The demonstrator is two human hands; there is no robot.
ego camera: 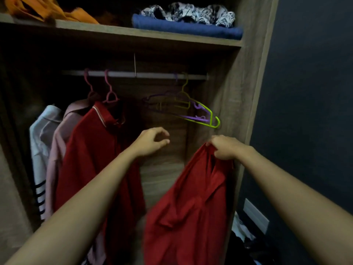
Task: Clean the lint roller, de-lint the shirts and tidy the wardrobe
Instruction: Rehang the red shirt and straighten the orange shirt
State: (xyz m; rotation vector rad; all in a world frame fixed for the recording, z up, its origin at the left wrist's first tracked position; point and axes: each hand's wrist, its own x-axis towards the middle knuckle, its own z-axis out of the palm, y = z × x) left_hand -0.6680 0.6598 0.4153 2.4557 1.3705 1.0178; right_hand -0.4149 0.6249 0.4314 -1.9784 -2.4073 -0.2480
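Note:
My right hand [226, 147] grips the top of a loose red shirt [191, 203], which hangs down in front of the wardrobe's right side. My left hand [152, 140] is raised in the gap in the middle of the wardrobe, fingers curled but apart, holding nothing. On the rail [149, 75] hang a red shirt [95, 150], a pink shirt [57, 150] and a white striped shirt [39, 150] on pink hangers. Empty purple and green hangers [198, 113] hang at the rail's right end, above my hands. No lint roller is in view.
The wooden shelf [118, 31] above carries a folded blue cloth [187, 28] with a patterned garment on top, and orange fabric [44, 10] at the left. A dark wall [309, 92] stands to the right, with clothes piled on the floor [246, 238] below it.

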